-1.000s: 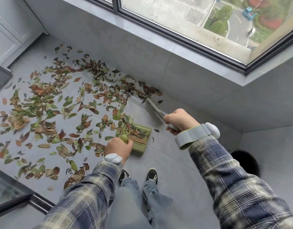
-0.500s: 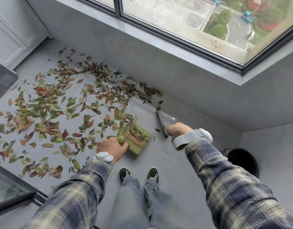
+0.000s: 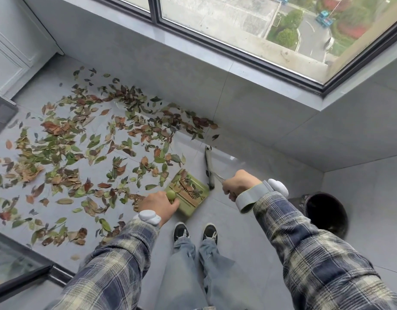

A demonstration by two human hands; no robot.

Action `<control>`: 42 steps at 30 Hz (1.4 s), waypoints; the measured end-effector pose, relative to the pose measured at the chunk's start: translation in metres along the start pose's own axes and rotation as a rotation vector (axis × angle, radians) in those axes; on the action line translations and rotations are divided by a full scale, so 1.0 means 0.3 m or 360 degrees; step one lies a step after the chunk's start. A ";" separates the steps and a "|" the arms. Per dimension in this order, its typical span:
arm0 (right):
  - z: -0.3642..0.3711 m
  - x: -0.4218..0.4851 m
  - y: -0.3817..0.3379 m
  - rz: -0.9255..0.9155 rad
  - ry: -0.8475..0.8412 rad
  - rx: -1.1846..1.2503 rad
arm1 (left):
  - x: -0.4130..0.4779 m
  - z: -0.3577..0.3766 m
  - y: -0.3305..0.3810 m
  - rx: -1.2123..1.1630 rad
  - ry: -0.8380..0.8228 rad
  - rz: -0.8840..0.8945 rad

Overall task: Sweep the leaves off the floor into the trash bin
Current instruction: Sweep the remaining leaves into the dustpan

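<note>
Sweeping step: left hand grips dustpan handle; right hand grips broom beside dustpan. Next, likely: draw leaves into dustpan.

The floor is smooth grey tile with a faint sheen. The dustpan is matt green plastic, the leaves look dry and papery, and the sleeves are woven plaid cloth.

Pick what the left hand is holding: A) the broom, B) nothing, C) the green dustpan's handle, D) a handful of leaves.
C: the left hand grips the knobbed handle of the green dustpan, while the right hand holds the broom.
</note>
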State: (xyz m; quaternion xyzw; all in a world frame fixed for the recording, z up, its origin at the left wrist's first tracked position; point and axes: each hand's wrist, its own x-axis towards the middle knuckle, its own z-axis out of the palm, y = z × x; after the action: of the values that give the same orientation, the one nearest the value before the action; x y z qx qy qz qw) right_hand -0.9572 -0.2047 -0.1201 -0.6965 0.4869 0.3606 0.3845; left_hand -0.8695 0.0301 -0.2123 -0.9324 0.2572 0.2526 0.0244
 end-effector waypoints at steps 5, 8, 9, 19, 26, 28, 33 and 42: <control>-0.073 -0.029 -0.035 0.0003 -0.0042 0.0210 | 0.009 0.012 0.003 -0.0088 -0.0019 -0.0052; -0.122 -0.065 -0.062 -0.0045 -0.0001 0.0185 | 0.018 0.018 0.005 -0.0110 0.0006 -0.0048; -0.138 -0.080 -0.076 -0.0069 0.0024 0.0167 | 0.025 0.010 0.007 -0.0126 0.0013 -0.0039; -0.229 -0.120 -0.189 -0.0232 0.0223 0.0084 | 0.114 -0.068 0.032 -0.0345 0.0002 -0.0103; -0.329 0.028 -0.234 -0.0271 0.0288 0.0059 | 0.229 -0.105 0.100 -0.0385 0.0001 -0.0198; -0.356 0.066 -0.247 -0.0286 0.0292 0.0025 | 0.256 -0.132 0.124 -0.0421 0.0012 -0.0234; -0.493 0.197 -0.315 -0.0337 0.0215 -0.0127 | 0.354 -0.190 0.224 -0.0505 0.0070 -0.0454; -0.667 0.357 -0.388 -0.0379 0.0117 -0.0389 | 0.470 -0.226 0.373 -0.0530 0.0133 -0.0688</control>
State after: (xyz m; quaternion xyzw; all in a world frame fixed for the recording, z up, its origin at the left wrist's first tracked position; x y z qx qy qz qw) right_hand -0.7921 -0.3983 -0.1036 -0.8034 0.3673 0.3433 0.3189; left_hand -0.7891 -0.1448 -0.2119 -0.9665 0.0079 0.2416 -0.0865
